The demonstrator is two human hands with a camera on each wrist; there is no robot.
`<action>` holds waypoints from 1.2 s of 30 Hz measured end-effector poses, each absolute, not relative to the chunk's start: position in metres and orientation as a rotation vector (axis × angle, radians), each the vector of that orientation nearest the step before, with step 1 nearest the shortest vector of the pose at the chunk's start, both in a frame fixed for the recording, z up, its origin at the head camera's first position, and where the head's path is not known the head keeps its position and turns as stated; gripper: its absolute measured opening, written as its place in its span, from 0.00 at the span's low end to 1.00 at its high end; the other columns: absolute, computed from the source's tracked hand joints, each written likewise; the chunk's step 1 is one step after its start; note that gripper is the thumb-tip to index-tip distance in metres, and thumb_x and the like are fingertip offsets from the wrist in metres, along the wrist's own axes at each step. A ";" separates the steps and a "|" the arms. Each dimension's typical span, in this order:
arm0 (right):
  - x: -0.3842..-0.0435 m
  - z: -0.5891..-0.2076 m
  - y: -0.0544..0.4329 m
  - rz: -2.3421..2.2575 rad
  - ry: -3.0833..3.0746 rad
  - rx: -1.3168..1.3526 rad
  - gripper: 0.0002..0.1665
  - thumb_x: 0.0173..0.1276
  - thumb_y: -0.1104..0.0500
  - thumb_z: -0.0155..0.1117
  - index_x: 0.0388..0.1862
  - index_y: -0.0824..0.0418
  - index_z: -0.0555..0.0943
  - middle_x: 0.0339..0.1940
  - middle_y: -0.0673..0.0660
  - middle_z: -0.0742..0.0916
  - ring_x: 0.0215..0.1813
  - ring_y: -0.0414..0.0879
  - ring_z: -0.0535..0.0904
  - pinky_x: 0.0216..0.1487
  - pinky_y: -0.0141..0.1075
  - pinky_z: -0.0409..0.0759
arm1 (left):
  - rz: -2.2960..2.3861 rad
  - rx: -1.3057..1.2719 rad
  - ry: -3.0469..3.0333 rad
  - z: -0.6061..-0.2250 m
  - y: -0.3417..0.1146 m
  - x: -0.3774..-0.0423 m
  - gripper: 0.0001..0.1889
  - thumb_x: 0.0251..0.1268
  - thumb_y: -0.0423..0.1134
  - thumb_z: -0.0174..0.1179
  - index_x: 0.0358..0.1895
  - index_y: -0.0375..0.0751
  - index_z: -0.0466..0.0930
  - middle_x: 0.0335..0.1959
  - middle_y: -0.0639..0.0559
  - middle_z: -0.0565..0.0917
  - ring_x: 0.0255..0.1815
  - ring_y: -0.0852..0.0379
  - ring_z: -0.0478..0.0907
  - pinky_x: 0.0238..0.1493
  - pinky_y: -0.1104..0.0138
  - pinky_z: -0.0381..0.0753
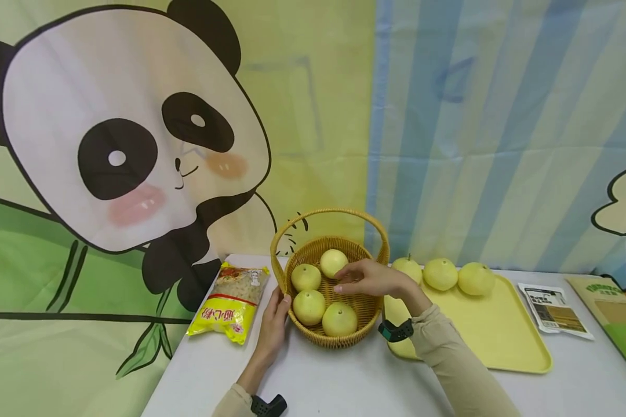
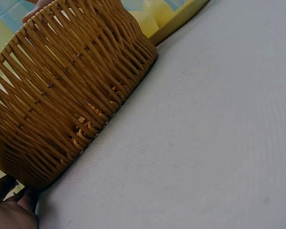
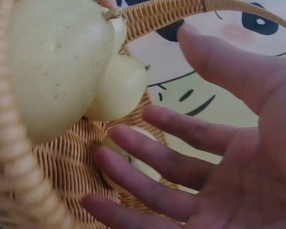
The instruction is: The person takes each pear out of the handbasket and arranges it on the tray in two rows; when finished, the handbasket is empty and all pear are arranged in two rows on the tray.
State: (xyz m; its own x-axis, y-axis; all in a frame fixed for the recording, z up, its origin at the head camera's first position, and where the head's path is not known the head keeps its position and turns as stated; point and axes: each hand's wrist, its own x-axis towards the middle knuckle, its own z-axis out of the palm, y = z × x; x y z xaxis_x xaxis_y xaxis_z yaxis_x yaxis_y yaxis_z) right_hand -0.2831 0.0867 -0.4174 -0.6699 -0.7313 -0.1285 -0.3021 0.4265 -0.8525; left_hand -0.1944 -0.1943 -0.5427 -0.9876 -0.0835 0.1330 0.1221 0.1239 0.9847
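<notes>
1. White worktop (image 1: 344, 382): yellow tray (image 1: 501, 339) toward its right edge.
2. Wicker basket (image 1: 335, 341): near the worktop's far edge, beside the tray.
3. Left hand (image 1: 275, 321): fingers grasping the basket's left side.
4. Right hand (image 1: 371, 279): fingers released, over the basket.
5. Pale fruits (image 1: 340, 319): four in the basket, three along the tray's far edge.

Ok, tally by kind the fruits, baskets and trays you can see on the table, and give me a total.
Pale yellow fruits: 7
Wicker basket: 1
Yellow tray: 1
Total: 9
</notes>
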 end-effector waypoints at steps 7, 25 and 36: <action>-0.291 -0.419 0.067 -1.042 2.213 -0.807 0.29 0.71 0.41 0.74 0.61 0.58 0.86 0.49 0.51 0.92 0.51 0.43 0.87 0.60 0.52 0.88 | -1.979 -0.036 -2.230 -0.545 -0.196 -0.195 0.33 0.88 0.53 0.44 0.87 0.46 0.52 0.86 0.39 0.58 0.86 0.41 0.56 0.86 0.47 0.58; -0.289 -0.423 0.057 -0.850 2.097 -0.873 0.28 0.67 0.43 0.78 0.60 0.56 0.88 0.50 0.50 0.92 0.44 0.38 0.84 0.47 0.38 0.87 | -1.938 -0.039 -2.237 -0.547 -0.195 -0.197 0.33 0.88 0.54 0.44 0.86 0.46 0.54 0.86 0.39 0.60 0.86 0.41 0.58 0.85 0.46 0.60; -0.288 -0.427 0.059 -0.804 2.017 -0.935 0.28 0.59 0.56 0.85 0.59 0.54 0.88 0.53 0.48 0.90 0.55 0.42 0.85 0.59 0.38 0.86 | -1.946 -0.039 -2.239 -0.548 -0.196 -0.197 0.33 0.88 0.54 0.44 0.87 0.46 0.53 0.86 0.39 0.60 0.86 0.41 0.58 0.85 0.46 0.60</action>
State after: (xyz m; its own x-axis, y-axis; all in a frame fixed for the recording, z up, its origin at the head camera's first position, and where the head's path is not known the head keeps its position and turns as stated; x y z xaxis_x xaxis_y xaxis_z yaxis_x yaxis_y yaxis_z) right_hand -0.2881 0.0589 -0.4268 -0.4448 -0.8165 -0.3681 -0.3393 0.5340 -0.7744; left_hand -0.1972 -0.1957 -0.5482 -0.9844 -0.0947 0.1485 0.1338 0.1456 0.9802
